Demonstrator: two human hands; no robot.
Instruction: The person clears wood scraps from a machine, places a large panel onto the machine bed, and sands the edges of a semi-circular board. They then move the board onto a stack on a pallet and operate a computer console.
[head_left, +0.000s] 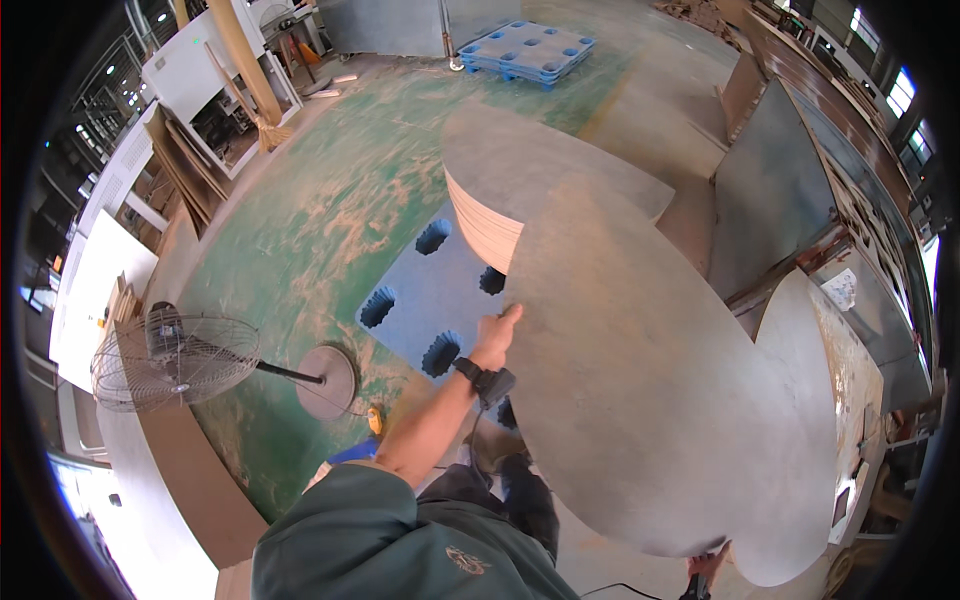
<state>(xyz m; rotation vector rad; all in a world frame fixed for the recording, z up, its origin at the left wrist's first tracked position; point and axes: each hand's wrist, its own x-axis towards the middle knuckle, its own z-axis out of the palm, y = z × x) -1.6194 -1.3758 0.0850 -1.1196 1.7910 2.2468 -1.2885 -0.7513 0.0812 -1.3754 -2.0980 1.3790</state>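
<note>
Left hand (495,340): we gripped the left edge of a large, grey, curve-edged flat sheet (655,380) | right hand (706,566): we held its near edge, fingers partly hidden | sheet's far end overlapped a pale-sided stack of grey curved sheets (487,222) | stack sat on a blue plastic pallet (410,292)

Left grip (495,338) and right grip (708,565) hold a curved grey panel (650,380).

You hold a large, flat, grey sheet (655,375) with curved edges, running diagonally toward your right, its far end overlapping a grey-topped, pale-edged stack (525,155).
</note>
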